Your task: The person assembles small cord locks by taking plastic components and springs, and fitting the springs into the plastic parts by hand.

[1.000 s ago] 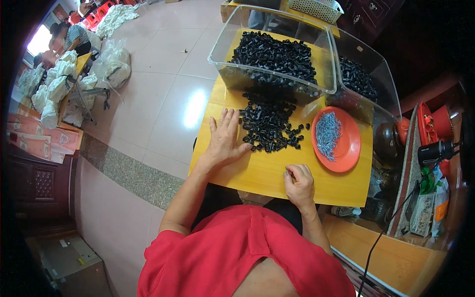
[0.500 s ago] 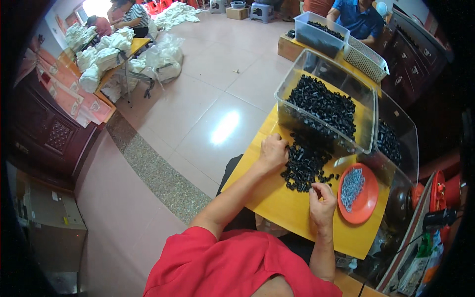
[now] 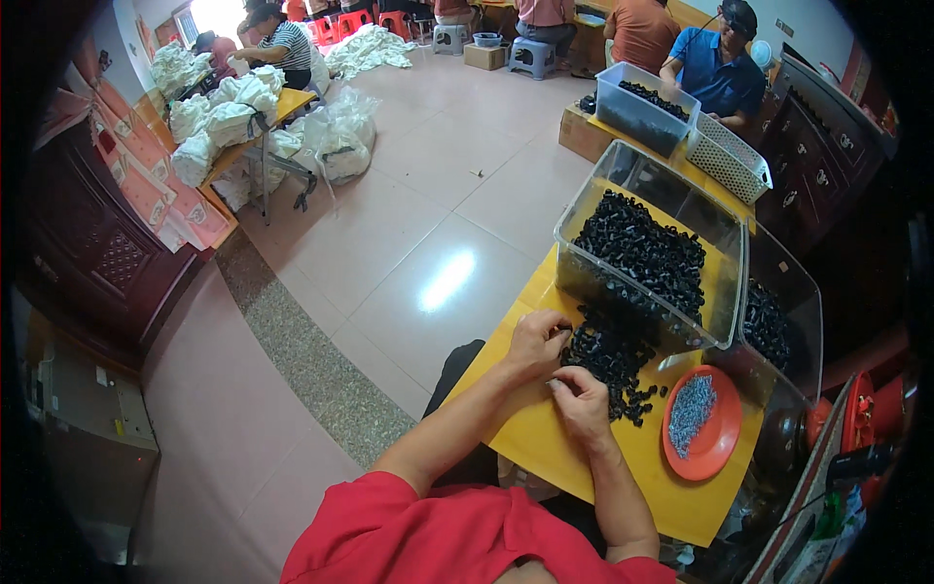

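Beside a loose pile of small black plastic pieces [image 3: 608,365] on the yellow table [image 3: 525,428], my left hand [image 3: 538,343] is closed, a dark small piece showing at its fingertips. My right hand [image 3: 584,404] is just nearer to me, thumb and fingers pinched together close to the left hand. What the pinch holds is too small to make out. To the right of the pile lies an orange-red plate [image 3: 722,438] with many small silvery screws [image 3: 692,414] on it. Behind the pile stands a clear plastic bin [image 3: 725,336] holding many more black pieces.
A second clear bin [image 3: 798,336] with black pieces stands to the right. Farther back are another bin [image 3: 632,115] and a white perforated basket [image 3: 744,175], near a person in blue [image 3: 725,78]. White fabric bundles [image 3: 229,112] cover a table at the far left.
My right hand has moved left, away from the plate, to close beside my left hand. The whole view has shifted, so the table sits lower in it.
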The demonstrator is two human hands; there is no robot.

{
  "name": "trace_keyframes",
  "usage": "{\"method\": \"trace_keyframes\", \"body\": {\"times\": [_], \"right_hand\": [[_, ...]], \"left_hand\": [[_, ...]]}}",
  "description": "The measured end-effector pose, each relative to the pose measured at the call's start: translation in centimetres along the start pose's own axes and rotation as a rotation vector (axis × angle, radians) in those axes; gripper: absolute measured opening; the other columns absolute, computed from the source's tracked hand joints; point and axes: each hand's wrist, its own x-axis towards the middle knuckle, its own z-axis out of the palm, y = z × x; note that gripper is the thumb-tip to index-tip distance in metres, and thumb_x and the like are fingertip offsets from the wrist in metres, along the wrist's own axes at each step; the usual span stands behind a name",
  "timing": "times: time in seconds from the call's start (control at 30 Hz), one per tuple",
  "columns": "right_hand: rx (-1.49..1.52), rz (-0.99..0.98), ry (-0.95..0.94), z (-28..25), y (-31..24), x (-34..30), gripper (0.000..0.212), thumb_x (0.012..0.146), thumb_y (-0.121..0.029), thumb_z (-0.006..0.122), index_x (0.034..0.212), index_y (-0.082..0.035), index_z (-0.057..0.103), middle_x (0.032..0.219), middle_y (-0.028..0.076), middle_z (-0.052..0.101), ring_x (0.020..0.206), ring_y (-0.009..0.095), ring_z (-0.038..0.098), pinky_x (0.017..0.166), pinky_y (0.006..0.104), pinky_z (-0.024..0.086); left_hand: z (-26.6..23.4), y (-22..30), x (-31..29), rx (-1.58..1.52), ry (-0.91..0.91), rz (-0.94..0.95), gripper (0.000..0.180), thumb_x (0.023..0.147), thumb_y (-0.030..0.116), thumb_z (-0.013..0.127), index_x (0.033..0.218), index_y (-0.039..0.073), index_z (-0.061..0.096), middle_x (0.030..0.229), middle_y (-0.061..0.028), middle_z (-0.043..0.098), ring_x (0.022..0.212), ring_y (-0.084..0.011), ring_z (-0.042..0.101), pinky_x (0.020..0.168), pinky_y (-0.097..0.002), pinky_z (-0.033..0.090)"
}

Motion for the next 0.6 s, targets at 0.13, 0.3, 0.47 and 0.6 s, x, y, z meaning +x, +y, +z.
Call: {"method": "trace_keyframes", "body": {"times": [0.13,0.3,0.47,0.6], "right_hand": [[0.173,0.115,0.021,-1.1,-0.8,-0.2,0.007,0.078,-0.002,0.060,0.085,0.000,0.061,0.073,-0.002,0.058,0.065,0.004,0.050,0.059,0.0184,0.042],[0.280,0.114,0.026,-1.7,-1.5,-0.6,0.009,0.077,0.002,0.060,0.085,-0.001,0.061,0.074,0.000,0.059,0.065,0.006,0.054,0.059,0.0180,0.043],[0.366,0.104,0.103,-2.5,-1.6,-0.8,0.007,0.078,0.001,0.058,0.085,-0.001,0.060,0.074,-0.001,0.058,0.066,0.006,0.052,0.060,0.0190,0.043],[0.367,0.076,0.136,-3.0,-0.7,-1.1,0.008,0.077,0.001,0.057,0.085,0.000,0.058,0.074,0.000,0.056,0.065,0.006,0.052,0.060,0.0196,0.043]], "left_hand": [[-0.1,-0.1,-0.1,-0.054,-0.071,-0.069,0.015,0.073,0.003,0.059,0.088,0.001,0.060,0.078,-0.0095,0.060,0.068,-0.0161,0.056,0.061,-0.0277,0.045],[-0.7,1.1,-0.2,-0.538,-0.041,-0.320,0.015,0.077,0.003,0.058,0.092,0.000,0.059,0.079,-0.0042,0.059,0.070,-0.0090,0.053,0.062,-0.0224,0.044],[-2.6,4.3,-3.1,-0.728,-0.013,-0.271,0.014,0.079,0.004,0.058,0.093,0.000,0.059,0.081,-0.0034,0.060,0.067,-0.0070,0.052,0.060,-0.0202,0.044],[-2.2,2.9,-5.4,-0.967,-0.185,-0.429,0.014,0.080,0.003,0.058,0.093,0.000,0.059,0.081,-0.0048,0.061,0.066,-0.0091,0.054,0.060,-0.0207,0.044]]}}
